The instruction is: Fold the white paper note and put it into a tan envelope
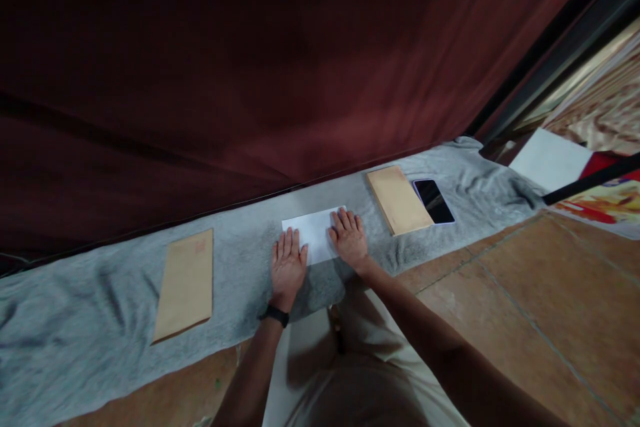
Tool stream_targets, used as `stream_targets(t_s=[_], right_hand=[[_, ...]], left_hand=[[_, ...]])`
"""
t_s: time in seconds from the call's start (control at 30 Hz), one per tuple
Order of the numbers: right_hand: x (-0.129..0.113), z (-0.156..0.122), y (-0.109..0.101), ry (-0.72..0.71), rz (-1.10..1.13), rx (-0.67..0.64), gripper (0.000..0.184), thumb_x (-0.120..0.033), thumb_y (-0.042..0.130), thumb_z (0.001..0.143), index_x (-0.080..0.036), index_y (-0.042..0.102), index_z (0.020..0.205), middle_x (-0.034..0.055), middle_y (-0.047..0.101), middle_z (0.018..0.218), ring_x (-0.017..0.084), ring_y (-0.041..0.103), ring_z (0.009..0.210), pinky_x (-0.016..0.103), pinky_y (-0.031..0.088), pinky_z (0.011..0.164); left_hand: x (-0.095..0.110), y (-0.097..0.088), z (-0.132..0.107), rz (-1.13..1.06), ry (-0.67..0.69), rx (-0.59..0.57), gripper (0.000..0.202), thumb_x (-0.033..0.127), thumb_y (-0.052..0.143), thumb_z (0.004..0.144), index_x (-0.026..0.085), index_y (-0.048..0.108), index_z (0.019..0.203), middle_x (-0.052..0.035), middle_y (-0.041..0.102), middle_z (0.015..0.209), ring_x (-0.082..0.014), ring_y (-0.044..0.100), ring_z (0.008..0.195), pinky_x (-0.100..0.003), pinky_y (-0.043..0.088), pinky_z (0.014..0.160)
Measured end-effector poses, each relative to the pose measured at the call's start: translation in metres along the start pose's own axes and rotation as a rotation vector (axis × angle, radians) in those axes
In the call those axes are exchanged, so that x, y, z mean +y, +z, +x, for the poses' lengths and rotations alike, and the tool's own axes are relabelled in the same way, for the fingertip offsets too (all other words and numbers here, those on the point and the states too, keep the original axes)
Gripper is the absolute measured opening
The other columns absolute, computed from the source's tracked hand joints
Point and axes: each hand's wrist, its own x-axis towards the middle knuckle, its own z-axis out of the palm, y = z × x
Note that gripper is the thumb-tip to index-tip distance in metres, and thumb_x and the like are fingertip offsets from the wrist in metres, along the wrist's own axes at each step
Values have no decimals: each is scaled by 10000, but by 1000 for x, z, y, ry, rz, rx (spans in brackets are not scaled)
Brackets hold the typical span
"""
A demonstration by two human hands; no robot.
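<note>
A white sheet of paper [316, 235], possibly folded, lies flat on the grey cloth in front of me. My left hand [289, 263] rests palm down over its left end, fingers stretched out. Over the right end lies my right hand [349, 237], also flat with its fingers spread. Both hands partly cover the paper. To the left is a brown envelope [186, 283] with faint red print near its top corner. On the right, a stack of brown envelopes [399, 200] lies close to my right hand.
A dark phone [434, 201] sits beside the envelope stack. The grey cloth [240, 247] runs along a dark red curtain [280, 80]. Tiled floor [540, 300] shows at the lower right. A white sheet [550, 160] and a colourful printed bag [605, 203] are at far right.
</note>
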Motion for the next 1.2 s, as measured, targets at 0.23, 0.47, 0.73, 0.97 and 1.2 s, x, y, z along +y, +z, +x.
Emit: stream_targets(t_s=[0.23, 0.47, 0.73, 0.97, 1.2], right_hand=[[8, 46, -19, -55, -15, -123, 443, -278, 427, 1021, -140, 540, 1426, 157, 525, 1483, 281, 475, 1345, 447, 274, 1179], [6, 85, -43, -17, -24, -318, 424, -260, 605, 914, -150, 619, 1324, 178, 598, 1368, 319, 552, 1264, 457, 408, 1083], [16, 104, -51, 43, 199, -454, 263, -137, 663, 812, -186, 773, 1046, 68, 768, 1111, 239, 709, 1035, 271, 520, 911], [47, 64, -69, 233, 571, -357, 130, -180, 620, 867, -144, 734, 917, 48, 765, 846, 188, 714, 780, 252, 551, 723], [45, -21, -48, 515, 906, -169, 176, -271, 533, 927, -143, 653, 951, 141, 739, 863, 227, 736, 749, 296, 586, 629]], left_hand=[[-6, -6, -20, 18, -30, 34, 572, 413, 335, 1045, 149, 398, 1548, -170, 392, 1601, -326, 304, 1516, -561, 271, 1222], [-6, -6, -19, 33, -25, 45, 560, 398, 350, 1038, 145, 422, 1533, -175, 390, 1601, -330, 312, 1512, -561, 266, 1223], [-7, -7, -18, -12, -34, 62, 556, 416, 334, 1038, 149, 441, 1515, -166, 427, 1583, -303, 335, 1504, -540, 271, 1227], [-17, -7, -20, -262, -133, 153, 615, 472, 308, 1044, 125, 353, 1550, -185, 496, 1527, -283, 446, 1437, -482, 382, 1182], [-16, -4, -27, -454, -160, 182, 510, 397, 345, 1042, 143, 477, 1464, -162, 573, 1456, -249, 537, 1360, -445, 436, 1155]])
